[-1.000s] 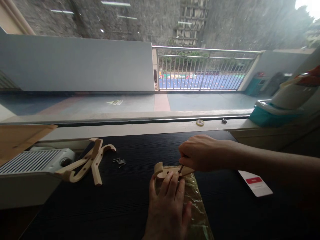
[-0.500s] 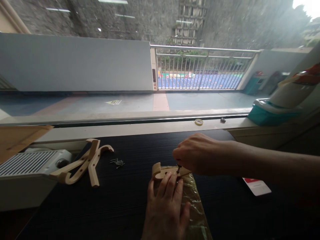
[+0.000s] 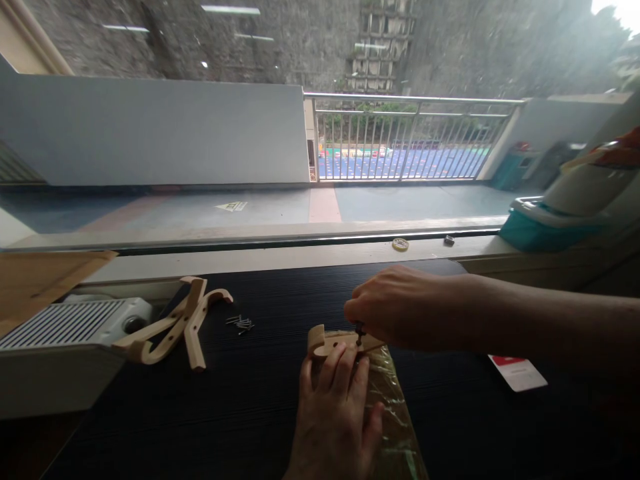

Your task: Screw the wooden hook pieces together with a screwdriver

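Note:
A small curved wooden piece (image 3: 327, 341) lies on a clear plastic bag (image 3: 395, 413) on the black table (image 3: 240, 407). My left hand (image 3: 336, 413) lies flat on it, fingers stretched, pressing it down. My right hand (image 3: 400, 307) comes in from the right, its fingers pinched on a thin dark tool (image 3: 359, 331) whose tip stands on the wooden piece. Further left lie two more curved wooden pieces (image 3: 173, 325) and a small heap of screws (image 3: 241, 324).
A white slatted appliance (image 3: 65, 347) stands at the left edge with a cardboard sheet (image 3: 35, 280) behind it. A white card with a red label (image 3: 517, 371) lies at the right. On the window sill sit a small tape roll (image 3: 400, 245) and a teal container (image 3: 545, 227).
My right hand has shifted slightly left over the wooden piece, and the tool now stands more upright. My left hand stays pressed on the piece.

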`<state>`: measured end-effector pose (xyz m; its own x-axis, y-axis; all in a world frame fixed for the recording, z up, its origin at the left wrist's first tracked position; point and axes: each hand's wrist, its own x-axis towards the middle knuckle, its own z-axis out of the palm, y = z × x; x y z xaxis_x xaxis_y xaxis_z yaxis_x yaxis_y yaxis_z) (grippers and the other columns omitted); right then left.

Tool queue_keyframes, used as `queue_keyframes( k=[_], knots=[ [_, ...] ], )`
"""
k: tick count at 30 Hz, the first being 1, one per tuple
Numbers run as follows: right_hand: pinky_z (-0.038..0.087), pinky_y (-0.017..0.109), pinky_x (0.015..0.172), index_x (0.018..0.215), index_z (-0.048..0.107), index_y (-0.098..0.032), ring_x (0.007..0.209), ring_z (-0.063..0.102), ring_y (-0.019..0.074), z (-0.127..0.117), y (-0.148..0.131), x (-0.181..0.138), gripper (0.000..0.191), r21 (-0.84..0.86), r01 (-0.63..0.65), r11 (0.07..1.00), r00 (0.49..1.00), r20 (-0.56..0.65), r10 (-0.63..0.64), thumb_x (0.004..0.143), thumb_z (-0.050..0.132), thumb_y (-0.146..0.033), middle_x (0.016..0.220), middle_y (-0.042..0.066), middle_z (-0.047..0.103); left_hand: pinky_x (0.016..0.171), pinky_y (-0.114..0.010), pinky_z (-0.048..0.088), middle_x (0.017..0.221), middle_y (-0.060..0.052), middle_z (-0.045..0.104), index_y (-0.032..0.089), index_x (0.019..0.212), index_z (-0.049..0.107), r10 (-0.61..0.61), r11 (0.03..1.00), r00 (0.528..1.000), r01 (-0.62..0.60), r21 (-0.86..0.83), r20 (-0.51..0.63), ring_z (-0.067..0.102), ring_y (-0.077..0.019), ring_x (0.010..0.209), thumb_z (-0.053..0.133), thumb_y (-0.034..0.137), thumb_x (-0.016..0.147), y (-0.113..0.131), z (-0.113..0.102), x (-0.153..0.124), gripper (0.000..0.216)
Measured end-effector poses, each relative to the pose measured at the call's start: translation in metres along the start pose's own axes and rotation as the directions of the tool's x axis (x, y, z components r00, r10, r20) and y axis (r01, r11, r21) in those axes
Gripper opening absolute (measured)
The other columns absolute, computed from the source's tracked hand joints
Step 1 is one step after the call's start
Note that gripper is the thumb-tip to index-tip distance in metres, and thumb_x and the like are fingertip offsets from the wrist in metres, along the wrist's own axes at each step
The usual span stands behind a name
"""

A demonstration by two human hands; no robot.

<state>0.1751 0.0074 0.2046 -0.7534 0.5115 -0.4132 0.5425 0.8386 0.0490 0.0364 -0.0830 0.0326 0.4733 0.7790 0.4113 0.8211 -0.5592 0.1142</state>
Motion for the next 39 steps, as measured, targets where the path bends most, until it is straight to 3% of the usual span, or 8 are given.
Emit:
queue_keyframes(
  k=[3,11,16,20,23,30,34,39],
  knots=[
    [0.025,0.023,0.046,0.078,0.06,-0.015,0.052,0.048,0.0101,0.01,0.002,0.004,0.01,0.004,0.028,1.0,0.996,-0.089,-0.027,0.078,0.052,-0.008,0.065,0.001,0.061,0.099,-0.047,0.032,0.132,-0.008,0.052,0.021,0.125,0.053,-0.003,1.0,1.0,0.003,-0.03,0.007,0.042,-0.0265,0.123,0.047,0.035,0.086,-0.001,0.0,0.0,0.042],
    [0.03,0.026,0.049,0.076,0.063,-0.014,0.059,0.058,0.0174,0.017,0.001,0.008,0.035,0.087,-0.304,0.949,0.944,-0.104,0.313,0.09,0.039,-0.035,0.065,0.009,0.064,0.099,-0.046,0.037,0.128,-0.009,0.054,0.019,0.122,0.055,-0.02,0.996,1.0,0.019,-0.091,-0.015,0.045,-0.0262,0.121,0.048,0.035,0.086,0.002,-0.002,0.001,0.041],
    [0.033,0.026,0.052,0.088,0.065,-0.015,0.059,0.057,0.015,0.002,-0.001,0.007,0.018,0.021,-0.106,0.994,0.994,-0.03,0.106,0.083,0.051,-0.024,0.071,0.006,0.065,0.101,-0.047,0.036,0.129,-0.009,0.054,0.019,0.123,0.055,-0.032,0.994,0.999,0.03,-0.105,-0.018,0.044,-0.0259,0.123,0.047,0.034,0.086,0.003,-0.002,0.002,0.04],
    [0.032,0.025,0.052,0.081,0.065,-0.012,0.061,0.056,0.0132,-0.003,-0.004,0.008,0.011,-0.05,0.021,0.999,0.999,0.031,-0.02,0.078,0.056,-0.007,0.075,0.006,0.066,0.101,-0.046,0.036,0.13,-0.009,0.053,0.019,0.122,0.056,-0.039,0.993,0.999,0.035,-0.112,-0.033,0.044,-0.026,0.123,0.049,0.034,0.086,0.003,-0.003,0.003,0.04],
    [0.033,0.025,0.052,0.082,0.064,-0.011,0.061,0.057,0.0133,0.002,-0.005,0.011,0.012,-0.047,-0.002,0.999,1.0,0.025,0.003,0.083,0.052,-0.01,0.072,0.007,0.065,0.1,-0.046,0.036,0.129,-0.008,0.053,0.019,0.122,0.055,-0.043,0.992,0.999,0.04,-0.118,-0.025,0.045,-0.026,0.122,0.049,0.034,0.086,0.003,-0.003,0.003,0.04],
    [0.035,0.027,0.05,0.072,0.064,-0.013,0.062,0.062,0.0202,0.016,-0.002,0.018,0.036,0.025,-0.321,0.947,0.943,-0.083,0.322,0.091,0.037,-0.029,0.063,0.011,0.065,0.1,-0.049,0.035,0.13,-0.009,0.053,0.019,0.124,0.054,-0.065,0.988,0.998,0.067,-0.136,0.019,0.045,-0.0268,0.121,0.047,0.035,0.086,0.004,-0.004,0.003,0.041],
    [0.033,0.026,0.05,0.083,0.064,-0.014,0.059,0.06,0.0185,0.007,-0.005,0.01,0.023,0.023,-0.274,0.961,0.959,-0.065,0.275,0.083,0.049,-0.031,0.066,0.008,0.064,0.1,-0.049,0.036,0.13,-0.01,0.052,0.019,0.124,0.053,-0.065,0.989,0.998,0.065,-0.136,0.008,0.044,-0.0278,0.122,0.048,0.034,0.086,0.005,-0.005,0.002,0.042],
    [0.029,0.024,0.05,0.084,0.063,-0.013,0.057,0.052,0.0115,-0.005,-0.006,0.0,0.012,-0.006,-0.11,0.994,0.993,0.027,0.111,0.08,0.052,-0.012,0.071,0.005,0.063,0.103,-0.049,0.034,0.133,-0.01,0.05,0.019,0.126,0.052,-0.067,0.987,0.997,0.072,-0.143,0.037,0.042,-0.0271,0.125,0.046,0.033,0.087,0.006,-0.006,0.001,0.041]
  ],
)
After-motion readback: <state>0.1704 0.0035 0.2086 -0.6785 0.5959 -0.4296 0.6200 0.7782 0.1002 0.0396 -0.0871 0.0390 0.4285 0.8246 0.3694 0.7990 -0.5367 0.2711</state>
